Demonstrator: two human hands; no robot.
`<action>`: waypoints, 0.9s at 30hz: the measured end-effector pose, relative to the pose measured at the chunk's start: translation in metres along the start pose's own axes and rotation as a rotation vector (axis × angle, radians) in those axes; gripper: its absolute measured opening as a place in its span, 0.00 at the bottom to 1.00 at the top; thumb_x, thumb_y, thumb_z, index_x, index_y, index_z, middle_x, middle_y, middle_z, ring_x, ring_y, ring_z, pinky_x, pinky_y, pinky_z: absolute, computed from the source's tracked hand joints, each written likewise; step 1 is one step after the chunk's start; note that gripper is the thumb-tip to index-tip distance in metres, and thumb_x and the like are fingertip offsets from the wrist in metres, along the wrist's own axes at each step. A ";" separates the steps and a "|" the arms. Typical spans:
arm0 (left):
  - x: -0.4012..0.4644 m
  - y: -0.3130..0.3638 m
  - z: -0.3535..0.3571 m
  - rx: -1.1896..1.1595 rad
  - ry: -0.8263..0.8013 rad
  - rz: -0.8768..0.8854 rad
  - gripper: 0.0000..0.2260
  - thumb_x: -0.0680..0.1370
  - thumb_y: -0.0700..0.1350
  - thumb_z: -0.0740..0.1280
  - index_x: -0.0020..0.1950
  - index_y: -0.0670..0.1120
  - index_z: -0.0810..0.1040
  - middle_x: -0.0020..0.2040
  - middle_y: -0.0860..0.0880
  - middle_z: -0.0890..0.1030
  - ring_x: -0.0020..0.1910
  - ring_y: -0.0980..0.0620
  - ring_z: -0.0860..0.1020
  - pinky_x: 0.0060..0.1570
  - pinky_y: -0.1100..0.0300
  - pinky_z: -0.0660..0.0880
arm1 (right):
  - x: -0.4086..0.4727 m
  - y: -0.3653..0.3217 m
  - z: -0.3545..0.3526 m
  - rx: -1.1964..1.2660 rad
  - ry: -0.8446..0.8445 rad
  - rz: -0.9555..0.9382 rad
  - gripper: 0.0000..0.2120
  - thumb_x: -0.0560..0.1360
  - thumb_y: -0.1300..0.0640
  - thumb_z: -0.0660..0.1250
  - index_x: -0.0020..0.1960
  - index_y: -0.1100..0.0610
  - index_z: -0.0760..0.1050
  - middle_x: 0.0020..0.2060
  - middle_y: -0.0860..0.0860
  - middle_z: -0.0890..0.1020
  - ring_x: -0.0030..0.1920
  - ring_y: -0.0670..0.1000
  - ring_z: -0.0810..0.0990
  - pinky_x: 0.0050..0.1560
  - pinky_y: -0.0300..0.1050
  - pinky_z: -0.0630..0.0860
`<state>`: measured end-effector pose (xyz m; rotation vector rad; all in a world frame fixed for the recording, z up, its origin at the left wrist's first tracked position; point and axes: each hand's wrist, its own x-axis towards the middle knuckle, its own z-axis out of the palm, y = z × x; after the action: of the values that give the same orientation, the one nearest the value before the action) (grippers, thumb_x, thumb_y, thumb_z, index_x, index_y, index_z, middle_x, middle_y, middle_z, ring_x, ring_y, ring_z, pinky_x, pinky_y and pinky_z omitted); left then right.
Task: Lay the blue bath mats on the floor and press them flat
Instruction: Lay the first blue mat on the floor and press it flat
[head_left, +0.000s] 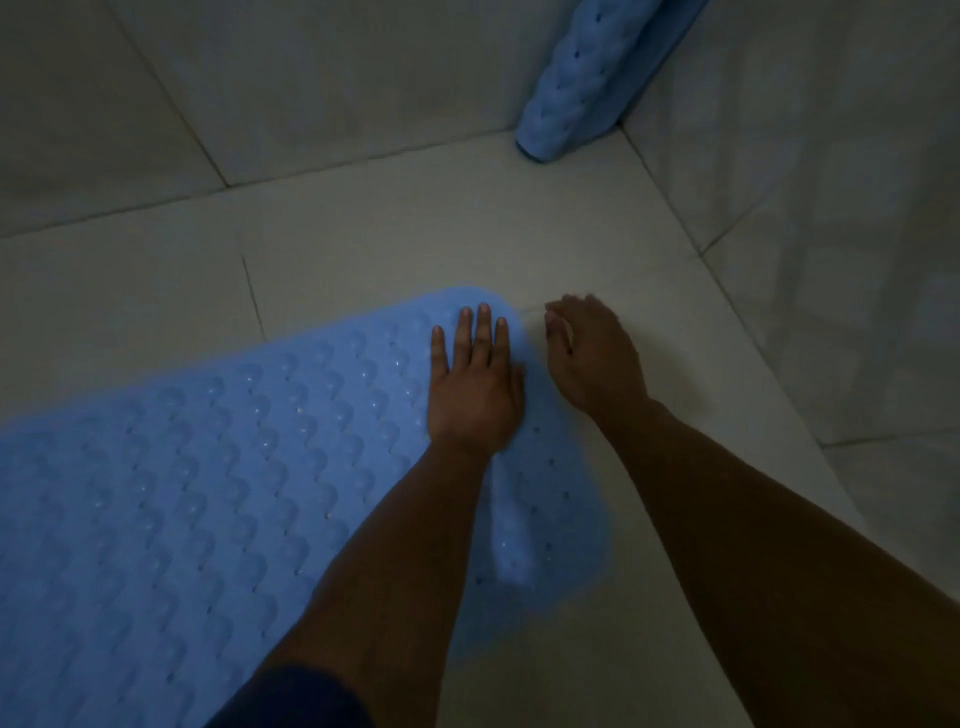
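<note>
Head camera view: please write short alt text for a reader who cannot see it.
A left hand presses flat on a blue bath mat laid on a tiled floor, the right hand beside its edge. A second mat leans rolled in the corner.

Light blue bath mat (218, 467) with rows of raised bumps and small holes on the pale grey-white tiled floor (363, 234) crossed by darker grout lines, and a second, rolled blue mat (582, 88), same bumpy pattern, in the floor's far corner.
</note>
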<state>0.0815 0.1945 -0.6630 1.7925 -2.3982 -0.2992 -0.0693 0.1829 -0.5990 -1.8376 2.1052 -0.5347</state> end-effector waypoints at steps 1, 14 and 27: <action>-0.001 -0.001 -0.002 -0.002 -0.006 0.001 0.28 0.85 0.54 0.46 0.84 0.44 0.57 0.85 0.42 0.54 0.84 0.42 0.49 0.81 0.36 0.45 | -0.002 0.002 0.002 0.001 0.009 0.018 0.19 0.83 0.49 0.56 0.66 0.56 0.78 0.67 0.55 0.79 0.73 0.58 0.70 0.71 0.55 0.68; -0.001 -0.001 -0.011 0.027 -0.155 -0.005 0.32 0.85 0.58 0.44 0.85 0.43 0.46 0.85 0.41 0.42 0.84 0.42 0.37 0.80 0.37 0.38 | -0.012 0.000 0.012 -0.056 -0.014 -0.070 0.23 0.82 0.47 0.53 0.64 0.58 0.79 0.66 0.58 0.79 0.73 0.60 0.70 0.73 0.55 0.66; -0.073 -0.056 -0.077 -0.151 0.094 -0.213 0.28 0.81 0.53 0.49 0.77 0.45 0.73 0.78 0.42 0.71 0.82 0.37 0.59 0.76 0.36 0.64 | -0.047 -0.066 0.043 -0.246 -0.382 -0.296 0.36 0.80 0.39 0.42 0.79 0.59 0.59 0.80 0.60 0.58 0.81 0.61 0.53 0.77 0.64 0.58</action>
<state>0.1715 0.2428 -0.6001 1.9468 -2.0659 -0.3971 0.0153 0.2185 -0.6075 -2.1964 1.7179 0.0252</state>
